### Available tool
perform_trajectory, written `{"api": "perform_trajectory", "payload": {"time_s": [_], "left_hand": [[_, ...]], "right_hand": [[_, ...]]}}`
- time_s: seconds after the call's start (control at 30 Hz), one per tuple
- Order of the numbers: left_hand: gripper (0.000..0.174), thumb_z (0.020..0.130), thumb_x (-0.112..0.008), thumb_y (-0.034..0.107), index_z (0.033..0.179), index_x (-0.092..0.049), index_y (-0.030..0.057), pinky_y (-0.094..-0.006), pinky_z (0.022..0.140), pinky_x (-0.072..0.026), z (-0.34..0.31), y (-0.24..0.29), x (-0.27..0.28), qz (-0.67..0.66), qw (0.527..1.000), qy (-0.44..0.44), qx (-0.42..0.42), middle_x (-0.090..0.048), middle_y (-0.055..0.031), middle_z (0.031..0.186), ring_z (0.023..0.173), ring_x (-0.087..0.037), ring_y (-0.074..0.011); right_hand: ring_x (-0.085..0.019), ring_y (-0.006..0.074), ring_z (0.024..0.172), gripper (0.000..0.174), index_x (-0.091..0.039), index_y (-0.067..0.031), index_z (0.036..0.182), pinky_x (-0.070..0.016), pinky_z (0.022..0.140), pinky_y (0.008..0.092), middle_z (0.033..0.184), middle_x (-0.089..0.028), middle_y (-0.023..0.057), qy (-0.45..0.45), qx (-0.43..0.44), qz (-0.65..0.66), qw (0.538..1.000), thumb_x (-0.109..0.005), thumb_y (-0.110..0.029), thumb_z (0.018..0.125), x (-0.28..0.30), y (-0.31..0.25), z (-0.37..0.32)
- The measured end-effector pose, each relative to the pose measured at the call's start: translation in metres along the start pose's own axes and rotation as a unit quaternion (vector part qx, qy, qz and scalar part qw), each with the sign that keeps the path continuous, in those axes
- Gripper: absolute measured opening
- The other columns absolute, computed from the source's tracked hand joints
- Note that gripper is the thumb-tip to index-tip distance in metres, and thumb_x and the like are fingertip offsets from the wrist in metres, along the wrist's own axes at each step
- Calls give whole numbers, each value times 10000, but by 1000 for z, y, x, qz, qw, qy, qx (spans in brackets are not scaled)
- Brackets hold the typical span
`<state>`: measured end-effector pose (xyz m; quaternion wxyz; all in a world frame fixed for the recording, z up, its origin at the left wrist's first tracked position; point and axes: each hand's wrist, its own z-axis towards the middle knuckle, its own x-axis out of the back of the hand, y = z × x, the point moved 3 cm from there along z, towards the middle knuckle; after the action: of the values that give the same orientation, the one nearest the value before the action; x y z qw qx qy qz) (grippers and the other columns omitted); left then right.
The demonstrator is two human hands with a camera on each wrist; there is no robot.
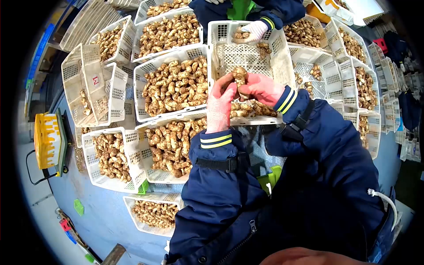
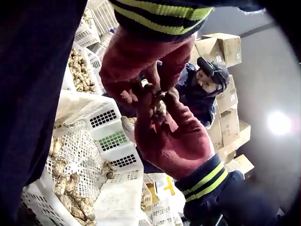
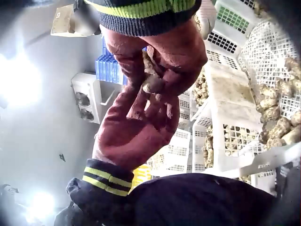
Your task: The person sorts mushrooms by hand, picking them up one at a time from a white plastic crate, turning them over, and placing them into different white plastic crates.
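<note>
Both hands wear pinkish-red gloves and meet above the near part of a white perforated crate [image 1: 284, 68]. Between them is a brown-and-white mushroom [image 1: 240, 75], upright in the head view. The left hand [image 1: 221, 104] grips it from the left with thumb and fingers; the right hand [image 1: 264, 89] pinches its lower part. In the left wrist view the mushroom [image 2: 161, 110] is partly covered by fingers; its pale end [image 3: 153, 84] shows in the right wrist view. Below the hands, several mushrooms [image 1: 254, 109] lie along the crate's near side, with a few at the far end.
Crates full of mushrooms [image 1: 174, 86] stand to the left, and more crates [image 1: 316, 73] to the right. Across the crate, another person's white-gloved hand [image 1: 256, 32] reaches in over its far end. A yellow-and-white box [image 1: 47, 141] stands on a cart at far left.
</note>
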<state>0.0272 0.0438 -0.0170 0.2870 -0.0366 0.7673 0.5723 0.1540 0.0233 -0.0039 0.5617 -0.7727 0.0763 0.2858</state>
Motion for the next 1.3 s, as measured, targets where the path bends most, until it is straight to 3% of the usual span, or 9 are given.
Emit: {"api": "perform_trajectory", "payload": {"time_s": [0.33, 0.43, 0.47, 0.6, 0.73, 0.87, 1.0, 1.1, 1.3], "left_hand": [[273, 867, -490, 207, 1063, -512, 17, -281, 755, -457, -5, 6, 36, -137, 962, 215, -94, -568, -89, 988, 854, -557, -169], [298, 869, -489, 218, 1084, -497, 13, -291, 767, -454, -3, 7, 37, -159, 959, 209, -104, -569, -86, 988, 863, -556, -174], [310, 870, -487, 225, 1096, -486, 12, -301, 776, -452, -4, 7, 37, -163, 958, 209, -108, -561, -92, 1003, 878, -552, -183], [340, 874, -483, 239, 1121, -459, 7, -331, 801, -444, -8, 8, 41, -191, 951, 209, -120, -532, -114, 1051, 928, -534, -211], [298, 885, -469, 197, 1090, -462, -20, -265, 738, -463, -9, 14, 36, -221, 945, 217, -108, -532, -105, 991, 862, -543, -172], [330, 873, -495, 241, 1122, -466, 27, -274, 761, -439, -12, 19, 28, -171, 955, 226, -82, -540, -80, 1025, 882, -534, -167], [336, 873, -494, 249, 1127, -465, 31, -276, 765, -438, -11, 18, 27, -171, 958, 219, -71, -543, -77, 1026, 881, -537, -165], [329, 873, -490, 238, 1121, -464, 23, -286, 768, -442, -10, 16, 32, -197, 955, 206, -88, -544, -78, 1020, 886, -531, -170], [288, 878, -476, 218, 1086, -475, 18, -291, 754, -453, -8, 13, 36, -210, 953, 193, -104, -550, -77, 993, 866, -535, -157]], "right_hand": [[-536, 123, 602, 161, -566, 28, 865, -417, 566, 245, 695, -579, 68, 57, -144, -92, 984, -559, -77, 743, 54, 33, -4], [-488, 96, 596, 116, -527, -32, 763, -387, 572, 232, 708, -564, 39, 105, -186, -409, 887, -567, -139, 785, 92, 51, 32], [-500, 109, 616, 173, -535, -26, 841, -394, 580, 237, 718, -565, 30, 62, -118, -135, 982, -573, -190, 802, 63, 32, 47], [-561, 136, 840, 535, -328, -18, 1268, -455, 737, 249, 1042, -567, 107, 138, 54, -211, 966, -530, -208, 811, 62, -6, 122], [-536, 250, 990, 570, -388, -93, 1248, -415, 845, 355, 1140, -523, 157, 97, -215, -741, 629, -467, -425, 791, 113, 57, 140], [-474, 262, 1082, 513, -384, -120, 1240, -350, 927, 343, 1192, -492, 134, 69, -253, -800, 540, -417, -414, 822, 140, 118, 132], [-533, 266, 945, 405, -534, -12, 1057, -398, 835, 345, 973, -593, 142, 120, -189, -793, 567, -467, -319, 801, 145, 117, 127], [-551, 121, 769, 426, -522, -14, 1121, -479, 640, 282, 785, -580, 48, 115, -176, -333, 919, -590, -261, 780, 137, 85, 110], [-478, 192, 1081, 483, -306, -111, 1303, -430, 877, 323, 1203, -454, 105, 13, -108, 78, 991, -498, -197, 868, 62, 21, 43]]}}
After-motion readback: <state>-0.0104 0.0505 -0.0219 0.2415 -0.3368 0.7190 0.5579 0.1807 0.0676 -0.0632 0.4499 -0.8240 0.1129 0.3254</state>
